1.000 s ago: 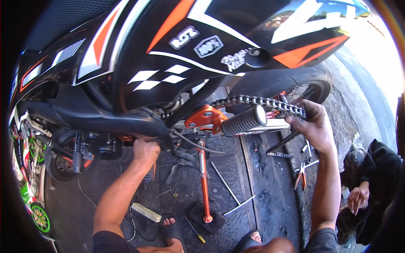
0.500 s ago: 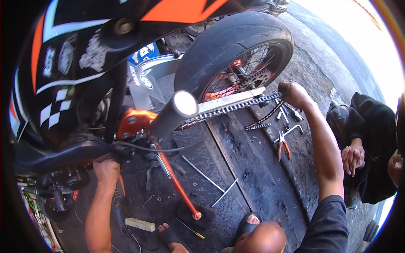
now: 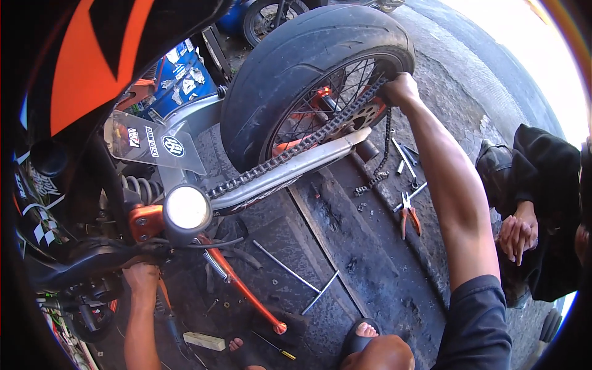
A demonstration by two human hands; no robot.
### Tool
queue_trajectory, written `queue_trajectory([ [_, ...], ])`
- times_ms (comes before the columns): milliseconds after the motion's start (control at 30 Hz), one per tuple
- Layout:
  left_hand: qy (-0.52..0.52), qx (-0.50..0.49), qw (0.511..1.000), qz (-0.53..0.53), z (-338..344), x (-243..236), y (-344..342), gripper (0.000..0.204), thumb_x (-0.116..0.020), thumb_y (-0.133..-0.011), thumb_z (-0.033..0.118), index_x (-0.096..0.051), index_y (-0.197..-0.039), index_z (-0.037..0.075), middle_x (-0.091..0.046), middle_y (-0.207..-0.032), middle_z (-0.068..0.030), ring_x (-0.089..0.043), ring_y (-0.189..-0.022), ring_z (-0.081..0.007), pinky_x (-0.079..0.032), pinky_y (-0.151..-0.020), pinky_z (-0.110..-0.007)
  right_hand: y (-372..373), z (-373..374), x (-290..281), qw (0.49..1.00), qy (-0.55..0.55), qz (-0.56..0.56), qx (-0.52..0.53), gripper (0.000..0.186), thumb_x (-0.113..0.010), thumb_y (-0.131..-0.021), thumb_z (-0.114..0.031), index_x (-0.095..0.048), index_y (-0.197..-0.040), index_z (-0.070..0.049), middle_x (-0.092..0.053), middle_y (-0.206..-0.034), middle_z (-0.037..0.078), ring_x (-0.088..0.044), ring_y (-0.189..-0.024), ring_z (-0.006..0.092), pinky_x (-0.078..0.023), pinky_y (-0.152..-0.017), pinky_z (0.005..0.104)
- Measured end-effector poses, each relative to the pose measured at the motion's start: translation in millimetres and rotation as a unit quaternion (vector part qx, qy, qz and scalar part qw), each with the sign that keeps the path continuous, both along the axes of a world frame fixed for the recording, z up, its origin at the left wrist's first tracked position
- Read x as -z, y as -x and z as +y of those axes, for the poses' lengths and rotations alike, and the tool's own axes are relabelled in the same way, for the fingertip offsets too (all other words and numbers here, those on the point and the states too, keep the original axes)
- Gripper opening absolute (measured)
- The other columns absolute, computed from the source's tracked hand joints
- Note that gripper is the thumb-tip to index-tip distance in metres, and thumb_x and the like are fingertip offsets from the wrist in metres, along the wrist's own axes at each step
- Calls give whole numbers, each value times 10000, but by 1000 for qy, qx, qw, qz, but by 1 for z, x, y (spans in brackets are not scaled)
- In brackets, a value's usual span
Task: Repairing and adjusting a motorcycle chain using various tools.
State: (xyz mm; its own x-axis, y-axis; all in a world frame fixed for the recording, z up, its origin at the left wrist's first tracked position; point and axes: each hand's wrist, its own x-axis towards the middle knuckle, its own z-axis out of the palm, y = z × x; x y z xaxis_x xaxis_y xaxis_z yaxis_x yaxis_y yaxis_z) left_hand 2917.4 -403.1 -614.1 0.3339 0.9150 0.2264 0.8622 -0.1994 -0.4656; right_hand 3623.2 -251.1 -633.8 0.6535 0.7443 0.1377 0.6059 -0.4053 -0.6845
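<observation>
My right hand is closed around a drive chain, raised beside the motorcycle's rear wheel. From my fist one stretch of chain slants down and left, above the silver swingarm. The loose end hangs below my hand and reaches the floor. My left hand reaches under the black lower part of the motorcycle, by the orange side stand. Its fingers are hidden there.
On the dark floor lie a T-handle wrench, orange-handled pliers, several wrenches, a yellow-handled screwdriver and a pale block. A person in black sits at the right, hands together.
My right hand has lifted the chain up and left, from beyond the swingarm's end to beside the wheel. The view has shifted; my left hand stays under the motorcycle.
</observation>
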Motion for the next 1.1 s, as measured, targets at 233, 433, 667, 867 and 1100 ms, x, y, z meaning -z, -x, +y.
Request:
queue_trajectory([
  [233,25,-12,1000,-10,-2,-6,-9,159,-672,-723,153,-728,-861,99,-702,-866,-119,-668,-845,-349,-507,-760,-464,-8,5,39,998,-9,-53,-17,367,-794,-705,-237,-721,-947,29,-702,-956,250,-694,-943,364,-542,-848,410],
  [433,19,10,1000,-14,-10,-10,-10,135,-687,-704,153,-705,-815,79,-685,-842,-123,-660,-817,-356,-506,-737,-463,-13,-15,26,975,59,-9,-215,288,-686,-788,-85,-694,-1064,-4,-716,-919,188,-710,-842,302,-561,-743,386],
  [667,-66,70,995,-39,2,7,-7,177,-701,-690,148,-711,-853,80,-694,-871,-123,-663,-833,-353,-511,-744,-460,-8,-32,41,956,0,-209,-207,387,-656,-784,-94,-633,-1160,-7,-684,-972,240,-664,-971,381,-524,-854,425],
  [867,3,-34,999,-18,-3,7,6,202,-698,-699,139,-728,-892,89,-710,-908,-122,-674,-854,-347,-516,-764,-458,123,-88,2,927,-10,336,-168,456,-590,-965,-410,-642,-957,43,-683,-862,127,-646,-669,229,-534,-648,369],
  [1100,-100,80,992,-19,1,6,-6,106,-669,-660,110,-722,-750,96,-688,-753,-111,-667,-728,-327,-512,-680,-433,147,-72,1,760,-221,589,-161,329,-557,-1003,-288,-572,-1010,41,-638,-861,151,-654,-705,240,-569,-635,350],
])
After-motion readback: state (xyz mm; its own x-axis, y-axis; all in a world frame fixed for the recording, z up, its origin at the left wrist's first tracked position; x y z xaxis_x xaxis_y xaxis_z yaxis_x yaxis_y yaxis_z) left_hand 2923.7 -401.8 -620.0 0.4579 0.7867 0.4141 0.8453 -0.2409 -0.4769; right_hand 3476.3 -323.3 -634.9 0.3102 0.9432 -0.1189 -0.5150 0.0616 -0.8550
